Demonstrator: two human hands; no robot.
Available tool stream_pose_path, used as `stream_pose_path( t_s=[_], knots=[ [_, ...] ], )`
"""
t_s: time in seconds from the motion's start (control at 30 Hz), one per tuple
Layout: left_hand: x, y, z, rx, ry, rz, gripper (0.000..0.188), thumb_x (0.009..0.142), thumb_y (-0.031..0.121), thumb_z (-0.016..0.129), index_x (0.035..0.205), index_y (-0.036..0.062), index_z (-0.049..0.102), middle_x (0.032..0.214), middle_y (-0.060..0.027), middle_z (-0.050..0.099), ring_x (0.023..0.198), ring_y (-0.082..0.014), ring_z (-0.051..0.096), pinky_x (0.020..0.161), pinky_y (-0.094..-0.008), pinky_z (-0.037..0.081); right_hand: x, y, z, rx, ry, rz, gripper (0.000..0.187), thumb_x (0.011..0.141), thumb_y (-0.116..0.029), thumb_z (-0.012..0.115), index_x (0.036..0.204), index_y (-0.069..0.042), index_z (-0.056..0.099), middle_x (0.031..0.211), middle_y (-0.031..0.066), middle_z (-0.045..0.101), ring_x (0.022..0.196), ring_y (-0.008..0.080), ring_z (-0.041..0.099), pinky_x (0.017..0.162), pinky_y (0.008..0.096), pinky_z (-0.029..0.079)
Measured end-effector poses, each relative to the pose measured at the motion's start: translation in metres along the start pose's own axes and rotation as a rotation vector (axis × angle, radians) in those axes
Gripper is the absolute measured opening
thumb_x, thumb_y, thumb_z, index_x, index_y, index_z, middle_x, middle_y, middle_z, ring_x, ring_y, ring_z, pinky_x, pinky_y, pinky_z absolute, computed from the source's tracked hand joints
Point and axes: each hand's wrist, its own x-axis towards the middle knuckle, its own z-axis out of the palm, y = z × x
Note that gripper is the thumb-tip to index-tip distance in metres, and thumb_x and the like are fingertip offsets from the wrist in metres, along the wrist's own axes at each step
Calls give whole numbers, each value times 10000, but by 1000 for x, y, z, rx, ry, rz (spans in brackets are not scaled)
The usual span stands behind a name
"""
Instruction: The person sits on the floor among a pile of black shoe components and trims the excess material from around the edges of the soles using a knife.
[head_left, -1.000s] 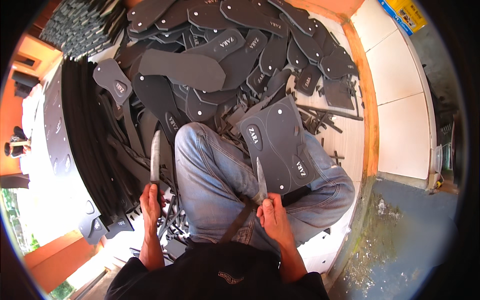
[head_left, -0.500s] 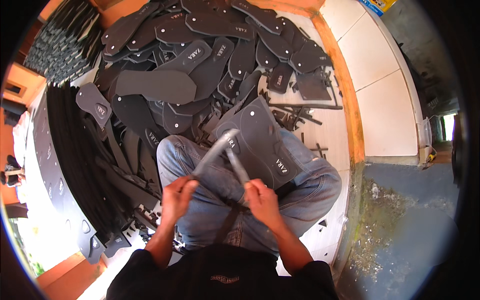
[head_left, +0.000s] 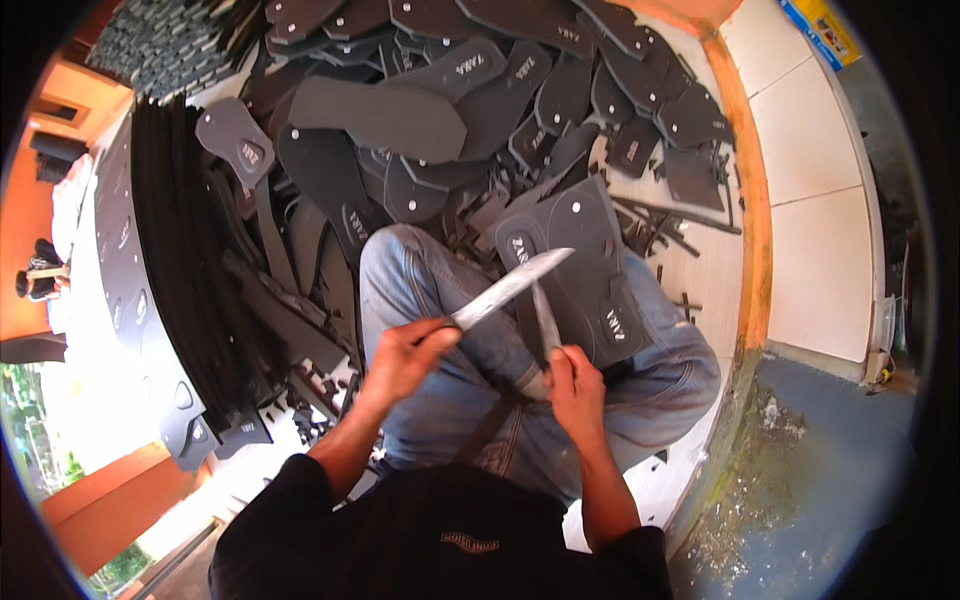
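My left hand (head_left: pixel 408 358) is closed round the handle of a knife (head_left: pixel 512 288), its broad bright blade pointing up and to the right. Closed too is my right hand (head_left: pixel 575 388), which grips a narrow, pointed grey blade (head_left: pixel 546 322) held nearly upright. The tip of that narrow blade is close beneath the knife's edge; I cannot tell whether they touch. Behind both blades, a dark foam sheet (head_left: pixel 575 245) with printed sole outlines leans on my right leg. My crossed legs in blue jeans (head_left: pixel 430 410) lie under my hands.
Dark cut-out soles (head_left: pixel 380 115) form a heap in front of me. To the left stands a tall stack of black sheets (head_left: pixel 165 270). Black offcuts (head_left: pixel 675 235) litter the floor at the right, beside an orange-edged tiled step (head_left: pixel 810 220).
The whole view has shifted, so the scene sits further right. The knife in my left hand has tipped flatter, its point now further right. Both hands keep their grip.
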Motion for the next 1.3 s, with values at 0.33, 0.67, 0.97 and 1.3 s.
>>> stream_pose_path(
  t_s=[0.33, 0.67, 0.97, 1.3],
  knots=[
    [-3, -6, 11, -65, -254, -130, 259, 877, 241, 620, 944, -4, 672, 694, -63, 621, 570, -123, 557, 534, -271, 442, -2, -11, 9, -259, 190, -591, 233, 915, -217, 514, 776, -33, 549, 565, 81, 549, 461, 168, 509, 458, 322, 395],
    [13, 4, 3, 249, 107, 188, 251, 827, 180, 675, 984, -16, 667, 699, -70, 616, 556, -161, 554, 523, -275, 448, 5, 2, -17, 644, -234, 267, 229, 935, -191, 467, 838, -6, 559, 588, 53, 527, 434, 96, 452, 416, 230, 351],
    [1, 1, -26, -153, -2, -109, 235, 863, 213, 644, 956, -1, 677, 669, -52, 608, 531, -97, 527, 488, -227, 416, 8, -10, 2, -249, 133, -156, 198, 911, -208, 494, 805, -62, 576, 555, 138, 568, 568, 350, 598, 497, 422, 449],
    [-29, -95, -126, 666, 765, -86, 356, 828, 255, 672, 1007, -52, 647, 897, -158, 661, 844, -278, 623, 788, -335, 462, -2, 28, -46, 428, 105, 97, 228, 959, -202, 458, 867, -14, 550, 627, 40, 538, 469, 84, 456, 440, 223, 373]
  ],
)
